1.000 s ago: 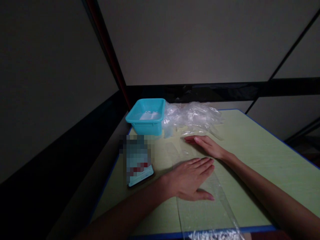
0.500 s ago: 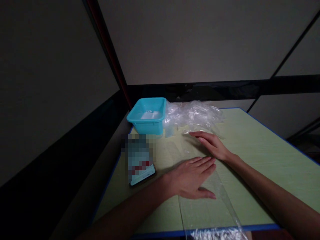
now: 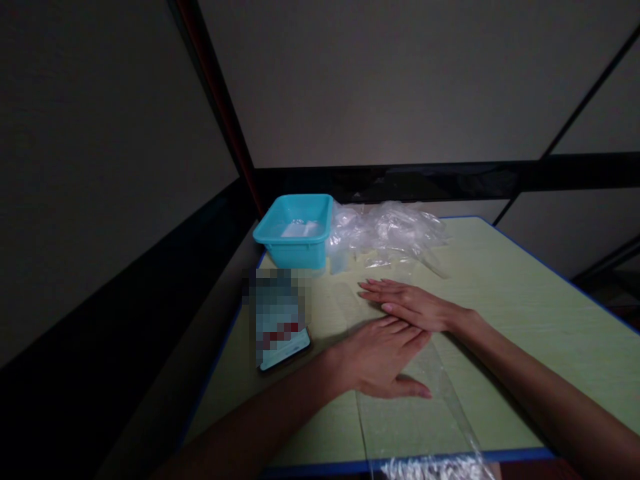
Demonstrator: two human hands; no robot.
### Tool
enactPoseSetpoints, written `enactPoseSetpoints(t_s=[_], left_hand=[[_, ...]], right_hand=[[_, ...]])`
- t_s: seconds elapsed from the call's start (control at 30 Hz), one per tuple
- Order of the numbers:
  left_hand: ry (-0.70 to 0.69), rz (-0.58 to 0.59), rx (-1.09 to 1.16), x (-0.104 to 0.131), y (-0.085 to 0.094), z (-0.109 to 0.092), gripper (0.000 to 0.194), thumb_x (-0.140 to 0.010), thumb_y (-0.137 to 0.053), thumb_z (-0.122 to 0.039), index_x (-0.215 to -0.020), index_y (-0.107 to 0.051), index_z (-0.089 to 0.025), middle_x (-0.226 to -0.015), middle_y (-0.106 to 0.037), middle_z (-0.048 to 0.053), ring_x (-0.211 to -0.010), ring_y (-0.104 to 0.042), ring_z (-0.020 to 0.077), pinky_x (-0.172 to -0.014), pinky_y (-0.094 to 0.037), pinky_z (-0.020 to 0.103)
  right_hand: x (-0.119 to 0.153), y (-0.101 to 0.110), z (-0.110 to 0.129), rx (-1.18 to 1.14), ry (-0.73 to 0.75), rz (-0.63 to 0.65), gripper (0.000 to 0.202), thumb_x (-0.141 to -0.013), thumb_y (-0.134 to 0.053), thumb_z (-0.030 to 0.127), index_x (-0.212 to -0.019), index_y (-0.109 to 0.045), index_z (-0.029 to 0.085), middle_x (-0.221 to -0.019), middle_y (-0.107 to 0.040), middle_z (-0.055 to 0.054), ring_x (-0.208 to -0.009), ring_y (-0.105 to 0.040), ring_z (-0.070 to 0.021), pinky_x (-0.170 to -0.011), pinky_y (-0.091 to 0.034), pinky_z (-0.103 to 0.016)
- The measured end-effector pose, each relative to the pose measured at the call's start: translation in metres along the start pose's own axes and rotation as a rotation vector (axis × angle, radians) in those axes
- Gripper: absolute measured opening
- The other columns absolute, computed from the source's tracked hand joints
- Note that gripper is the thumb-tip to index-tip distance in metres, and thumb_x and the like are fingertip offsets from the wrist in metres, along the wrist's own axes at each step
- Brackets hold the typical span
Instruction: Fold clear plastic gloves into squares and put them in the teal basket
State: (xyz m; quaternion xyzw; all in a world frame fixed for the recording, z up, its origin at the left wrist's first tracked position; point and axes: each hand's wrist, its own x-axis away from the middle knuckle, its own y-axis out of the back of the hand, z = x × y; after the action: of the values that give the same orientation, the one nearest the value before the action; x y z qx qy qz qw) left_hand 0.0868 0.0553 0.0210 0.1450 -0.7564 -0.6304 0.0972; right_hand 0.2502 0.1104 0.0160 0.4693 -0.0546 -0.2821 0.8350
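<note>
A clear plastic bag (image 3: 410,423) lies flat on the pale green table (image 3: 510,300), its crinkled near end at the front edge. My left hand (image 3: 387,359) rests palm down on the bag, fingers stretched out to the right and thumb apart. Just beyond it, my right hand (image 3: 413,305) lies palm down with its fingers extended leftward across the bag's far part. The two hands touch or nearly touch. Neither holds anything.
A turquoise basin (image 3: 295,250) with white and clear items inside stands at the back left. Crumpled clear plastic bags (image 3: 395,230) are heaped beside it. A phone (image 3: 285,350), partly blurred out, lies at the left. Walls rise behind and to the left.
My right hand has come nearer and a little left, from tilted on its side to flat on the bag beside my left hand. The left hand has stayed in place.
</note>
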Motion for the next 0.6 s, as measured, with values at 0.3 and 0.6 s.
enactPoseSetpoints(t_s=[0.3,0.6], left_hand=[[-0.002,-0.012,-0.01,0.0,-0.001,0.0,0.07,-0.083,-0.04,-0.055,-0.13,-0.03,-0.004,-0.136,-0.038,0.016,-0.126,-0.033,0.0238,-0.104,-0.019,0.034],[-0.026,-0.03,-0.009,-0.001,-0.001,0.001,0.07,-0.084,-0.038,-0.054,-0.131,-0.028,-0.002,-0.139,-0.032,0.018,-0.129,-0.027,0.0239,-0.106,-0.016,0.032]], right_hand=[[0.0,-0.004,-0.009,0.038,-0.052,0.029,0.042,-0.092,-0.031,0.036,-0.133,-0.035,0.025,-0.143,-0.025,0.0,-0.133,-0.017,-0.0172,-0.109,-0.011,-0.044],[0.001,0.0,-0.013,0.089,-0.105,0.04,0.048,-0.092,-0.026,0.044,-0.136,-0.028,0.024,-0.145,-0.02,-0.001,-0.133,-0.013,-0.0187,-0.109,-0.008,-0.045]])
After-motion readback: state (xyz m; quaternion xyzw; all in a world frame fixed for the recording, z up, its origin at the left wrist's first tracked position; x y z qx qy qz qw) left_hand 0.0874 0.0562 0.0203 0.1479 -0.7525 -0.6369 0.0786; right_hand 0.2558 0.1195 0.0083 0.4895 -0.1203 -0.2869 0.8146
